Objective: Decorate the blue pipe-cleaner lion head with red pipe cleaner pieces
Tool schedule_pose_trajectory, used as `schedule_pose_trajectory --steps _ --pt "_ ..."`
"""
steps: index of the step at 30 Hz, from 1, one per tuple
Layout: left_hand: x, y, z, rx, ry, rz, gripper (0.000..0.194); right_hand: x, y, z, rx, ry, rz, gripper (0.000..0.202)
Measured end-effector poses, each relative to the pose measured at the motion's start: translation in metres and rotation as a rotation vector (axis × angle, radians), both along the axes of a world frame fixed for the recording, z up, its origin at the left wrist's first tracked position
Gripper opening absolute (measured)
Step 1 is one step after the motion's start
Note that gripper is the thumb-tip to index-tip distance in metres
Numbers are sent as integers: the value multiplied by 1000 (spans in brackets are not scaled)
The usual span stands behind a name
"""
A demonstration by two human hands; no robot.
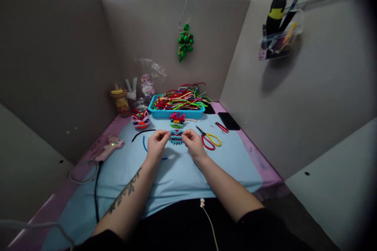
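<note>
Between my two hands is a small blue piece of coiled pipe cleaner [176, 137] with some red near its top. My left hand [158, 141] pinches its left edge, thumb against fingers. On the opposite edge, my right hand [193, 143] pinches it the same way. Just behind it sits a pink and green pipe-cleaner figure [177, 120]. A pink and orange animal head [140, 120] stands farther left. Beside my left hand lie a black pipe cleaner [143, 133] and a blue one [144, 143]. Red and yellow-handled scissors [209, 139] lie open right of my right hand.
A blue tray [176, 113] piled with coloured pipe cleaners stands at the back. A pink glue gun [110, 149] with a cable lies left. Red cutters [222, 127] and a black phone [229, 120] lie right. Grey partitions [165, 39] enclose the table; a green ornament [185, 42] hangs there.
</note>
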State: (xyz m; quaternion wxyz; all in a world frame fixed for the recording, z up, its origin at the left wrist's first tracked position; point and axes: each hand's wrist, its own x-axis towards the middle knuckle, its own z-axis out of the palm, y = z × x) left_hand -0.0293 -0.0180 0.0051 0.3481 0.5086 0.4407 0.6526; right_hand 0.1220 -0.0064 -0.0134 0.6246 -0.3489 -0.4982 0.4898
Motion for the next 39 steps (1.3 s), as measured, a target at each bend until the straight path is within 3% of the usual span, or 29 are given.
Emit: schedule_pose_trajectory --steps 6,11,14,17,20,26,36,39 --pt "-5 1 1 -31 -84 14 13 -1 -5 4 42 -241 15 12" --pt "-26 14 0 -145 -513 146 10 2 3 -5 -3 -343 0 10" --pt "-39 19 2 -212 -680 204 11 3 5 -13 70 -590 -46 6" --pt "-45 21 3 -268 -725 177 27 0 2 -15 177 -857 -94 8" --pt "-43 20 3 -311 -780 101 30 -2 -2 -14 183 -973 -97 10" --pt "-37 18 6 -436 -798 5 17 1 1 -12 164 -891 -147 10" --pt "-36 16 1 -461 -724 -51 15 5 4 -16 149 -753 -224 12" --pt "-34 16 1 -476 -698 -104 12 5 4 -16 127 -822 -217 11"
